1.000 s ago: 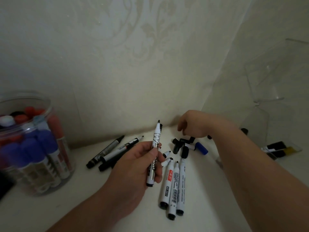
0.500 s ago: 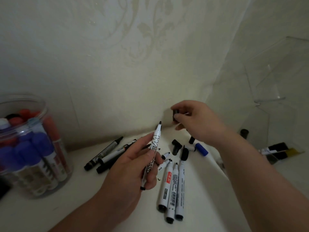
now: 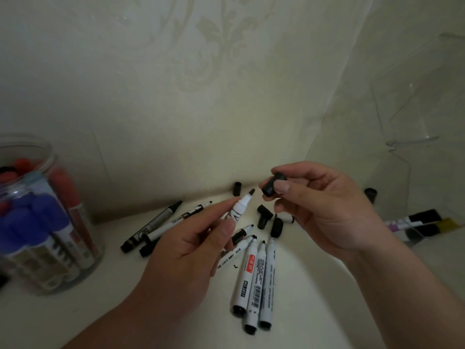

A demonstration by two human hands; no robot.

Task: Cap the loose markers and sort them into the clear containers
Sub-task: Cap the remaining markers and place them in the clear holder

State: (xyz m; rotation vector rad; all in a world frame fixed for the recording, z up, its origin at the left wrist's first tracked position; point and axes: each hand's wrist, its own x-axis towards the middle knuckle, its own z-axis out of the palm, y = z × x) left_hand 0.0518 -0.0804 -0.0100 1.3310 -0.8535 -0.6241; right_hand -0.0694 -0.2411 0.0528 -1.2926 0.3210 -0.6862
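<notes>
Left hand (image 3: 186, 250) grips one uncapped white marker (image 3: 237, 210) between thumb and fingers, black tip pointing far-right. Right hand (image 3: 327, 212) pinches one black cap (image 3: 273, 186) between thumb and index finger. The cap's open end faces the tip, just beside it, not touching.

On the white table (image 3: 327, 311):
- 3 uncapped white markers (image 3: 256, 285) side by side, near-centre, tips pointing far.
- 3 markers (image 3: 153, 226) fanned out to the left of the hands, tips pointing far-right.
- 2 more markers (image 3: 241, 233) partly hidden under the left hand.
- 4 loose black caps: one upright (image 3: 237, 188) by the wall, one (image 3: 264, 216) below the held tip (may be two overlapping, cannot tell), one (image 3: 276, 226) just beyond the three markers, one (image 3: 370, 193) far right.

1 round clear jar (image 3: 83, 250) at left holds capped blue and red markers, count unclear. 1 clear box (image 3: 415, 241) at right holds a few markers lying flat, black and yellow ends, count unclear.
</notes>
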